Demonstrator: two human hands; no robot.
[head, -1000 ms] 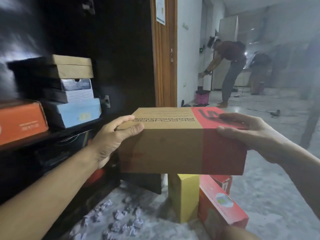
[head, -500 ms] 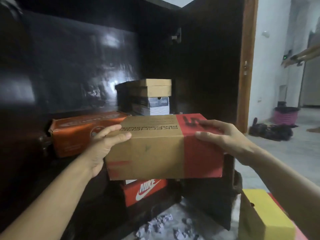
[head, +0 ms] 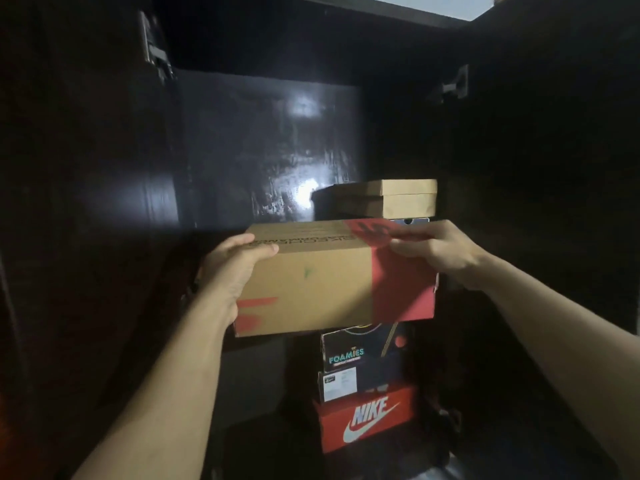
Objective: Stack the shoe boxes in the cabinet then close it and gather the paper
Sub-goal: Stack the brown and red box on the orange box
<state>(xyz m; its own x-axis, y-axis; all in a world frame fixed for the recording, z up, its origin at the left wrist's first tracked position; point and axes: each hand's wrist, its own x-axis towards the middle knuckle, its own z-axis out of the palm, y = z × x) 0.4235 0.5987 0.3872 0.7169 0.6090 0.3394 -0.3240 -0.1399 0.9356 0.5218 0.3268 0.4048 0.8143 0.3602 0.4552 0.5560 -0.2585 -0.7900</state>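
Dark, glossy cabinet (head: 263, 143) walls fill the view, both doors swung wide, with a dull reflection on the back panel. Starting at the fingers: the left hand (head: 232, 271) is clamped on the near left end of a brown-and-red shoe box (head: 311, 282), thumb lying over the lid edge and the other fingers hidden behind the end wall; the right hand (head: 440, 251) grips the red end, its fingertips (head: 398, 242) pressed flat on the lid. The box hangs level between the two hands, in front of the cabinet opening and not yet resting on anything. Just beyond the right fingertips stands a tan box (head: 408, 199) on top of a stack, with the edge of a grey box showing beneath it. Below the held box, a dark box marked Foamies (head: 360, 351) sits above a second dark box, and that on a red Nike box (head: 367, 417) at the bottom. Beyond the left fingers the shelf looks bare, though it is too dark to be sure. To do this well, I would keep the box level, decide between the dark space at left and the top of the tan box, slide it in squarely, and keep the lid pinned until the base is fully supported, since a half-seated box could tip out.
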